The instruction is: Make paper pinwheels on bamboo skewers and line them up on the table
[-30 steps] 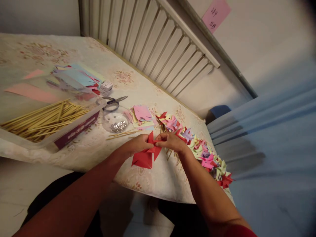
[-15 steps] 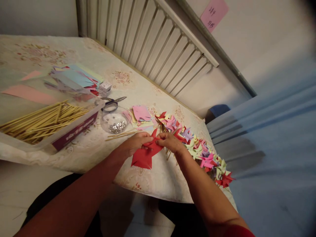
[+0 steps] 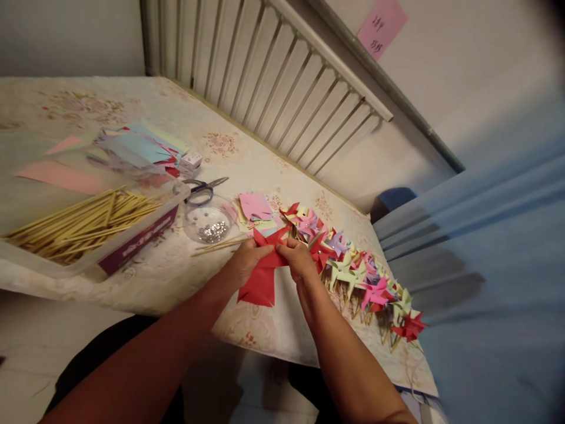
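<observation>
Both hands meet over the near edge of the table on a red paper pinwheel (image 3: 263,277) that is partly folded. My left hand (image 3: 248,262) grips its left side with the fingers pressed on the folded flaps. My right hand (image 3: 296,259) pinches the flaps at the centre from the right. One red point sticks up above my fingers and a flat flap hangs below them. Just right of my hands lies a row of finished pinwheels (image 3: 357,271) in red, pink, green and purple.
A clear tub of wooden sticks (image 3: 83,221) sits at the left. A small clear bowl of metal pins (image 3: 207,224), scissors (image 3: 203,187), a pile of cut paper squares (image 3: 255,207) and stacked coloured paper (image 3: 141,147) lie behind my hands. A white radiator (image 3: 282,76) lines the wall.
My hands have drawn closer together on the red pinwheel and turned it more upright. The view has shifted slightly, so the table sits lower and further right.
</observation>
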